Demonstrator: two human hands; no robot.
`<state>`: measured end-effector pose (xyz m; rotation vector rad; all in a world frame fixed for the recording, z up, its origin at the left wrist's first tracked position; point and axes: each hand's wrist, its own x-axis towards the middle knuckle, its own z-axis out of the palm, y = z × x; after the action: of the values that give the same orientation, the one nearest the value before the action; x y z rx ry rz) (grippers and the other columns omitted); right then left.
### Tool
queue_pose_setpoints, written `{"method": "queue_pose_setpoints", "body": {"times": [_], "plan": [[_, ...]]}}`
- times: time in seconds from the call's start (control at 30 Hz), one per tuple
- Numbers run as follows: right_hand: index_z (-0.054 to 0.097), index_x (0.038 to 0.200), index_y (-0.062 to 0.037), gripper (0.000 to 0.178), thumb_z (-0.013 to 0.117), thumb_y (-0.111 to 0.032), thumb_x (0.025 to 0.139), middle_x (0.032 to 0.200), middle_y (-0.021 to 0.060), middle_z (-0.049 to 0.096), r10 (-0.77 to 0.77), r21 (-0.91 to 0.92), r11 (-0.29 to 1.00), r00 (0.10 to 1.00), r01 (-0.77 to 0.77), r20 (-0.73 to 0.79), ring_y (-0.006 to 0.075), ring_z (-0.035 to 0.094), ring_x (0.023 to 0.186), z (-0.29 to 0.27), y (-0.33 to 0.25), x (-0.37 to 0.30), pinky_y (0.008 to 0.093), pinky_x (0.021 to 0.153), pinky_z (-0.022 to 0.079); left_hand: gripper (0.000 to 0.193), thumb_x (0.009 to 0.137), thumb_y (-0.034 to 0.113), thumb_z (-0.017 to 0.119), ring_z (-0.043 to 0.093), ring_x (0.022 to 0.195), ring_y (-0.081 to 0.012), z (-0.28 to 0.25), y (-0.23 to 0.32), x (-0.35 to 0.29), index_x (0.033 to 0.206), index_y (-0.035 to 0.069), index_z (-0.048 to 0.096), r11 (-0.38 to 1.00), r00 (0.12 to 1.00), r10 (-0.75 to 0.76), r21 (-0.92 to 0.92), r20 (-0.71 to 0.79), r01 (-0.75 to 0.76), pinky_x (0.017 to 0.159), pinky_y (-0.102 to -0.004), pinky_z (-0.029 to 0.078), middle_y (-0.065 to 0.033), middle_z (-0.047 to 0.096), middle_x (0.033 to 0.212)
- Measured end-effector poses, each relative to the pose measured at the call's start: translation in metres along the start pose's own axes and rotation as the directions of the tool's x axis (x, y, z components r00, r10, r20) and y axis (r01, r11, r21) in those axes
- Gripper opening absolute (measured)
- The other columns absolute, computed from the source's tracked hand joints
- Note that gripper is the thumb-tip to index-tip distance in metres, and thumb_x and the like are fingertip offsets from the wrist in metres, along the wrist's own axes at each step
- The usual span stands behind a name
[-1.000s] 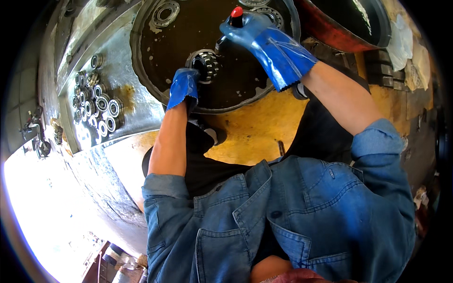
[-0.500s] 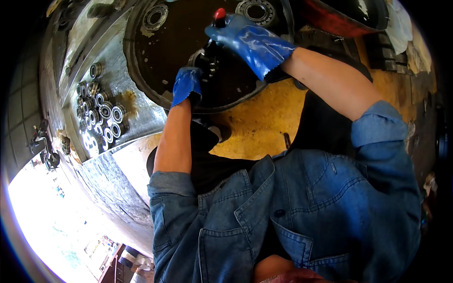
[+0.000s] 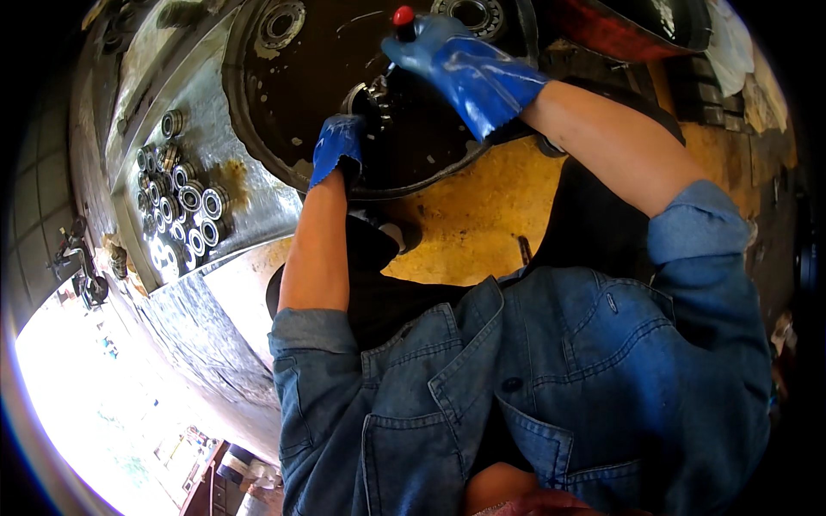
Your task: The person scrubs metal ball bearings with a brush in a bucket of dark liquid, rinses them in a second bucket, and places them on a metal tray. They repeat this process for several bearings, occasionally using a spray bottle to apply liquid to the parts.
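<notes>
Both my hands wear blue rubber gloves over a wide round pan (image 3: 251, 142) of dark, oily liquid. My left hand (image 3: 337, 142) is closed on a bearing (image 3: 358, 96), tilted, its rollers showing on the right side; most of the fingers are hidden. Above and to the right, my right hand (image 3: 430, 53) is wrapped round a screwdriver-like tool (image 3: 403, 15) with a black, red-ended handle. Its thin metal shaft points down toward the bearing; whether the tip touches cannot be made out.
Two larger bearings, one at the pan's far left (image 3: 281, 24) and one at its far right (image 3: 469, 15), lie in the pan. Several small bearings (image 3: 190, 197) cluster on a metal tray (image 3: 258, 193) to the left. A red-sided basin (image 3: 602, 34) stands at the far right.
My right hand has moved slightly up and to the right, so the tool's metal shaft and more of the bearing show. My left hand has shifted slightly left with the bearing.
</notes>
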<state>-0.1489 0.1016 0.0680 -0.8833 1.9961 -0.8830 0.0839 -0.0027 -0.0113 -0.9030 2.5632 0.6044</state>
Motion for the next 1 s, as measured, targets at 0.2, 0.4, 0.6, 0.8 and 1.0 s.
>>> {"method": "queue_pose_setpoints", "body": {"times": [0.2, 0.4, 0.6, 0.8, 1.0], "plan": [[0.072, 0.108, -0.0089, 0.046, 0.068, -0.047, 0.083, 0.091, 0.0122, 0.073, -0.037, 0.046, 0.998, 0.998, 0.035, 0.053, 0.0294, 0.07, 0.088, 0.008, 0.003, -0.003, 0.0384, 0.086, 0.055, 0.021, 0.084, 0.015, 0.062, 0.068, 0.098, -0.0399, 0.003, 0.003, 0.009, 0.1, 0.007, 0.074, 0.708, 0.918, -0.362, -0.592, 0.164, 0.385, 0.084, -0.0438, 0.055, -0.0224, 0.07, 0.098], [0.073, 0.106, -0.0073, 0.043, 0.066, -0.045, 0.085, 0.091, 0.0131, 0.074, -0.04, 0.009, 0.999, 0.999, 0.04, -0.029, 0.0295, 0.071, 0.088, 0.007, 0.013, -0.002, 0.039, 0.086, 0.055, 0.033, 0.092, 0.029, 0.059, 0.065, 0.08, -0.0194, 0.0, 0.013, 0.01, 0.104, 0.001, 0.072, 0.691, 0.908, -0.376, -0.597, 0.187, 0.408, 0.073, -0.0325, 0.052, -0.0109, 0.069, 0.085], [0.073, 0.108, -0.0078, 0.046, 0.066, -0.048, 0.086, 0.092, 0.0141, 0.074, -0.015, -0.062, 0.998, 0.997, 0.01, -0.076, 0.0313, 0.071, 0.091, 0.002, 0.015, 0.007, 0.0406, 0.089, 0.055, 0.034, 0.092, 0.026, 0.054, 0.068, 0.086, -0.0317, -0.005, 0.027, 0.001, 0.103, -0.001, 0.071, 0.514, 0.89, -0.401, -0.75, 0.219, 0.416, 0.079, -0.0418, 0.051, -0.0235, 0.069, 0.094], [0.071, 0.112, -0.008, 0.049, 0.066, -0.049, 0.085, 0.097, 0.0141, 0.074, -0.122, -0.094, 0.99, 0.981, 0.108, -0.151, 0.0323, 0.07, 0.094, 0.01, 0.035, 0.02, 0.0403, 0.092, 0.053, 0.033, 0.092, 0.026, 0.053, 0.067, 0.088, -0.0325, 0.025, -0.02, 0.018, 0.101, -0.002, 0.069, 0.711, 0.959, -0.26, -0.649, 0.112, 0.269, 0.081, -0.0415, 0.05, -0.0233, 0.069, 0.098], [0.072, 0.116, -0.0107, 0.051, 0.069, -0.05, 0.084, 0.102, 0.0142, 0.074, -0.011, 0.067, 0.998, 0.999, 0.009, 0.035, 0.0303, 0.071, 0.097, 0.014, 0.03, 0.013, 0.0383, 0.092, 0.054, 0.033, 0.096, 0.026, 0.054, 0.061, 0.083, -0.0184, 0.0, 0.012, -0.003, 0.106, -0.002, 0.07, 0.542, 0.926, -0.305, -0.759, 0.222, 0.361, 0.077, -0.0334, 0.049, -0.0101, 0.069, 0.094]]}}
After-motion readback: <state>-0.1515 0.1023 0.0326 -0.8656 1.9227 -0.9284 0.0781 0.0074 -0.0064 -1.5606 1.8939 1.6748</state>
